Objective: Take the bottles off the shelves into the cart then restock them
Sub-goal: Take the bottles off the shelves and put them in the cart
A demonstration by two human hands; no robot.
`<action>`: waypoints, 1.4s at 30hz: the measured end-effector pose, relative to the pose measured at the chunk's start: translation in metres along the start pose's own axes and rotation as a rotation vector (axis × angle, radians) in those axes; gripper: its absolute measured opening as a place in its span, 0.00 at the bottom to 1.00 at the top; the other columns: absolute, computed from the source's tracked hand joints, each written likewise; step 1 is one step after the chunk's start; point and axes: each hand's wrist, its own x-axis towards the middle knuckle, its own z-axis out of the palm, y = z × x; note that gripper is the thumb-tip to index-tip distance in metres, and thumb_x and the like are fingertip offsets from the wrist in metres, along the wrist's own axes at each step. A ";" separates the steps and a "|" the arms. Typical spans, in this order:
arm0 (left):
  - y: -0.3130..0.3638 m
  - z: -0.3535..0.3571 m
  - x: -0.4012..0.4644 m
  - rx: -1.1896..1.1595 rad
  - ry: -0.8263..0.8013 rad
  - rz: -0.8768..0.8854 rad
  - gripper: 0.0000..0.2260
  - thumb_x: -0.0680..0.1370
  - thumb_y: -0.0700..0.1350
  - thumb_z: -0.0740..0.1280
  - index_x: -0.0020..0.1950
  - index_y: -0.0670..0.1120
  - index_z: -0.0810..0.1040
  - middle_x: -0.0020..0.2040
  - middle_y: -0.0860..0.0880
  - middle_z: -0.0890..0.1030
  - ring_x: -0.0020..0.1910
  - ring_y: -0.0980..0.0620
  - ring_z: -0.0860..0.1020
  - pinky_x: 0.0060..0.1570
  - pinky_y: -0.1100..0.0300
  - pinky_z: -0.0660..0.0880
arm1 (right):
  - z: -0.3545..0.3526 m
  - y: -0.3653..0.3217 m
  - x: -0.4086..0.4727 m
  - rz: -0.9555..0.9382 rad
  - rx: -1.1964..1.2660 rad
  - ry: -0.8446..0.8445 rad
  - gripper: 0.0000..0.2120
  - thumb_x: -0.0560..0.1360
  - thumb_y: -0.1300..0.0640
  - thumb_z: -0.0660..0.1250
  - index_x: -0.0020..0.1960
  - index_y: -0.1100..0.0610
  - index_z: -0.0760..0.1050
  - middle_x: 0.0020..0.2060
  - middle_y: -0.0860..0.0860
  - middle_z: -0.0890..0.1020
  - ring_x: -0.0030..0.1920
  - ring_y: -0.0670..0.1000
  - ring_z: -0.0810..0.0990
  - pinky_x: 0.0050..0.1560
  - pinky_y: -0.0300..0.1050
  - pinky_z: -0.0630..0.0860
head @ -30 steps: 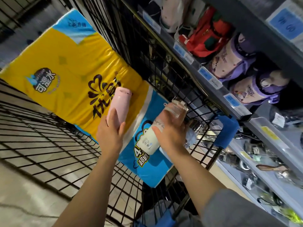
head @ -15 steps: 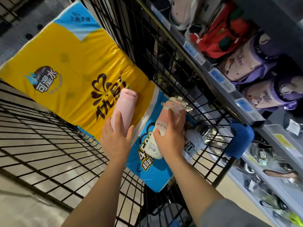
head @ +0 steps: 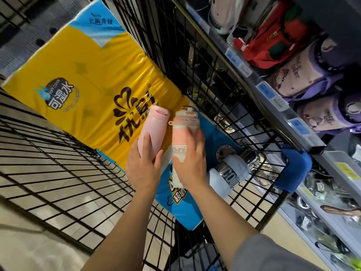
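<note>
Inside the black wire cart (head: 58, 163), two hands each hold one bottle above a yellow-and-blue tissue pack (head: 93, 75) lying on the cart floor. The left hand (head: 143, 165) curls round the lower half of a plain pink bottle (head: 152, 128), which runs from the palm toward 12 o'clock, its cap end clear of the fingers. The right hand (head: 192, 163) wraps a pink-and-white bottle (head: 182, 133) just beside it at 3 o'clock; this bottle also points toward 12 o'clock, with its base showing below the palm at 6 o'clock. The two bottles lie nearly parallel, close together. A third bottle, pale blue with a chrome cap (head: 230, 171), lies in the cart at 3 o'clock of the right hand. On the shelf (head: 273, 100) at 2 o'clock sit two purple bottles (head: 304, 75) and one red bag (head: 273, 36).
</note>
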 end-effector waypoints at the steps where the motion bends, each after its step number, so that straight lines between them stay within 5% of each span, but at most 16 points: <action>1: 0.000 -0.001 0.000 -0.008 -0.002 -0.003 0.31 0.76 0.56 0.69 0.74 0.53 0.58 0.67 0.39 0.72 0.60 0.38 0.74 0.46 0.46 0.77 | -0.002 0.001 0.000 0.028 -0.030 -0.030 0.40 0.76 0.53 0.66 0.77 0.41 0.44 0.78 0.49 0.42 0.73 0.62 0.60 0.61 0.55 0.73; 7: 0.004 -0.005 -0.001 -0.045 0.023 -0.019 0.31 0.76 0.55 0.70 0.73 0.53 0.58 0.66 0.39 0.73 0.59 0.38 0.75 0.47 0.47 0.76 | -0.001 -0.003 -0.005 0.188 -0.297 -0.040 0.40 0.79 0.47 0.59 0.77 0.46 0.32 0.77 0.58 0.41 0.64 0.65 0.70 0.55 0.54 0.75; 11: 0.005 -0.005 0.000 -0.060 0.048 -0.015 0.31 0.75 0.52 0.71 0.73 0.53 0.59 0.68 0.39 0.71 0.62 0.38 0.73 0.51 0.45 0.76 | -0.006 0.002 0.003 0.300 -0.299 -0.122 0.41 0.76 0.40 0.65 0.76 0.55 0.45 0.77 0.60 0.47 0.64 0.64 0.72 0.57 0.53 0.74; 16: 0.005 -0.007 -0.002 -0.047 0.027 0.017 0.36 0.71 0.47 0.75 0.73 0.52 0.59 0.69 0.39 0.69 0.63 0.37 0.71 0.54 0.43 0.74 | -0.016 0.006 0.004 0.288 -0.117 -0.081 0.42 0.73 0.45 0.71 0.76 0.54 0.49 0.71 0.58 0.60 0.62 0.63 0.73 0.54 0.53 0.74; 23: 0.008 -0.014 -0.002 -0.054 -0.018 -0.006 0.37 0.71 0.46 0.76 0.74 0.53 0.60 0.68 0.40 0.69 0.62 0.39 0.71 0.53 0.45 0.73 | -0.044 -0.005 -0.023 0.060 -0.074 0.046 0.47 0.73 0.47 0.70 0.76 0.42 0.37 0.73 0.58 0.58 0.61 0.61 0.74 0.52 0.54 0.76; 27: 0.023 -0.025 -0.011 -0.169 0.062 -0.057 0.35 0.72 0.49 0.75 0.75 0.50 0.63 0.67 0.40 0.71 0.63 0.38 0.71 0.54 0.44 0.72 | -0.075 -0.010 -0.046 -0.114 -0.099 0.144 0.50 0.72 0.49 0.72 0.65 0.33 0.29 0.76 0.58 0.54 0.64 0.63 0.72 0.51 0.58 0.78; 32: 0.065 -0.064 -0.035 -0.508 0.263 -0.047 0.36 0.70 0.45 0.78 0.74 0.44 0.66 0.68 0.41 0.72 0.67 0.42 0.70 0.62 0.52 0.70 | -0.114 -0.009 -0.073 -0.284 -0.213 0.367 0.53 0.65 0.48 0.78 0.75 0.46 0.44 0.70 0.63 0.67 0.60 0.63 0.78 0.42 0.52 0.81; 34: 0.077 -0.081 -0.049 -0.650 0.298 0.017 0.36 0.69 0.45 0.78 0.74 0.44 0.66 0.69 0.44 0.72 0.68 0.48 0.69 0.65 0.58 0.66 | -0.130 -0.006 -0.088 -0.332 -0.166 0.427 0.53 0.64 0.49 0.79 0.76 0.46 0.47 0.70 0.62 0.68 0.62 0.62 0.77 0.45 0.52 0.81; 39: 0.111 -0.117 -0.090 -0.845 0.352 0.172 0.35 0.68 0.55 0.73 0.72 0.54 0.64 0.67 0.56 0.69 0.67 0.56 0.69 0.65 0.53 0.69 | -0.166 0.012 -0.127 -0.364 0.113 0.484 0.50 0.67 0.56 0.77 0.75 0.39 0.46 0.74 0.48 0.59 0.73 0.46 0.60 0.65 0.38 0.66; 42: 0.142 -0.135 -0.128 -0.950 0.353 0.250 0.34 0.65 0.53 0.75 0.68 0.62 0.64 0.64 0.68 0.68 0.65 0.62 0.69 0.61 0.59 0.70 | -0.192 0.031 -0.158 -0.299 0.305 0.509 0.45 0.68 0.58 0.76 0.71 0.34 0.52 0.71 0.41 0.63 0.70 0.44 0.66 0.65 0.41 0.69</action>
